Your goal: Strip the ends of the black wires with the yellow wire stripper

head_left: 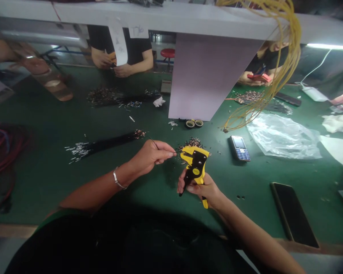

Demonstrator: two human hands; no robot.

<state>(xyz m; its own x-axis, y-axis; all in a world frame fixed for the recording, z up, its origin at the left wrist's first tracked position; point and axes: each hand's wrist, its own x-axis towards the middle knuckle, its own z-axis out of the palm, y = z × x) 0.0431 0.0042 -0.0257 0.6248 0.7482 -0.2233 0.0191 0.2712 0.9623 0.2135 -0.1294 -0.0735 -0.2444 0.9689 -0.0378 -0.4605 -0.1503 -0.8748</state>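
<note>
A yellow self-adjusting wire stripper is held in the right hand, its fingers closed firmly around the handles, with the handle tip showing at about 6 o'clock. The left hand, a silver bangle at its wrist, is almost closed, thumb and fingers pinching a thin black wire whose end reaches the stripper's head from 9 o'clock.

Just beyond the tool, at 12 o'clock, lies a small heap of wire offcuts, with two rolls of tape farther out. A long bundle of black wires with bright bare ends lies at 10 o'clock on the green surface. A keypad phone sits at 2 o'clock, a crumpled plastic bag beyond it, and a smartphone at 4 o'clock.

The wire is very fine, so a slack pinch could let it slip, and entering at an angle could nick or sever its strands. Offcuts so close by could also stray among the bundled wires.
</note>
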